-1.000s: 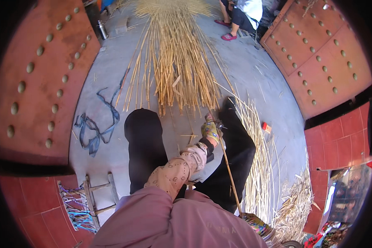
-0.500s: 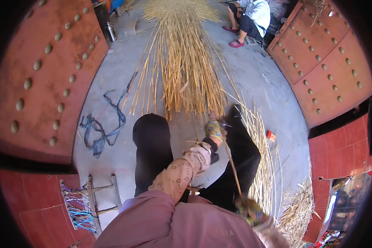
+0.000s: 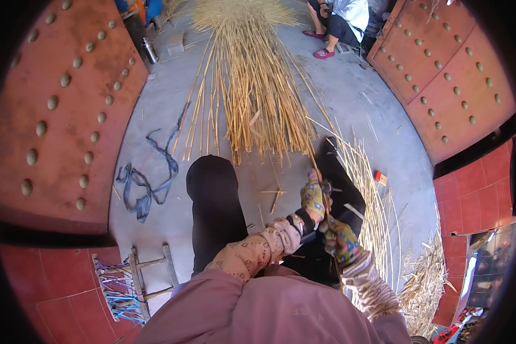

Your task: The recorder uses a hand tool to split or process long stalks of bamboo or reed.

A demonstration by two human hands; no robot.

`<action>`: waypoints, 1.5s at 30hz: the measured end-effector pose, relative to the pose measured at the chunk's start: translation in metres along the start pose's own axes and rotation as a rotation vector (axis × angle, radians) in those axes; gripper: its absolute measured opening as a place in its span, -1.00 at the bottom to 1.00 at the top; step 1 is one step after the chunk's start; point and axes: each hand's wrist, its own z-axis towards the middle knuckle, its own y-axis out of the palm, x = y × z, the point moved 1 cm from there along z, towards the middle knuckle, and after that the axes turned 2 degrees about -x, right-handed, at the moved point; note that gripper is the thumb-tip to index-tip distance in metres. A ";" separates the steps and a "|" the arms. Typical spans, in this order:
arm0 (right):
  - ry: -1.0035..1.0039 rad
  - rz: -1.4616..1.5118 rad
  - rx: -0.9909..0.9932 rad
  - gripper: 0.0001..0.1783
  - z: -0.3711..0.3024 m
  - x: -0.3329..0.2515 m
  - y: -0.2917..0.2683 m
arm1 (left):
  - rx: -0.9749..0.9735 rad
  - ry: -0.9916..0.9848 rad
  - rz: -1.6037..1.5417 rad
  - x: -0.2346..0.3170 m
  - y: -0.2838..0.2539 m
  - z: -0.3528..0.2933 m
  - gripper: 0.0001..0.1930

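Observation:
A long tan reed stalk [image 3: 327,204] runs between my two gloved hands above my right leg. Patterned fingerless glove on, my left hand [image 3: 313,198] is closed around its upper part, near the cut ends of the reed pile [image 3: 261,109]. A small dark object [image 3: 326,186] shows beside the left fingers; its kind is unclear. My right hand [image 3: 342,242], also gloved, is closed on the stalk just below and to the right of the left one. The fingers hide part of the stalk.
Pale, thin stalks [image 3: 370,212] lie along my right leg, with dry husks [image 3: 423,286] behind them. Blue-grey strap [image 3: 136,183] lies at left. A wooden stool [image 3: 136,281], red box [image 3: 380,177], metal flask [image 3: 149,50] and studded doors [image 3: 69,109] surround me. A person [image 3: 347,23] sits far right.
My right hand has moved up and forward from near my lap to close beside the left hand. The left hand has shifted slightly right and nearer to me. The whole view has tilted a little.

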 end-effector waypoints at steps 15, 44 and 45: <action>0.189 0.029 0.075 -0.71 -0.034 0.009 -0.007 | -0.056 0.037 -0.069 -0.005 -0.014 -0.001 -0.50; 0.372 0.177 -0.389 -0.70 -0.002 0.039 -0.027 | 0.115 0.277 -0.004 0.080 -0.044 0.046 -0.54; 0.383 0.118 -0.301 -0.70 -0.026 0.047 -0.031 | 0.086 0.304 -0.065 0.101 -0.046 0.050 -0.50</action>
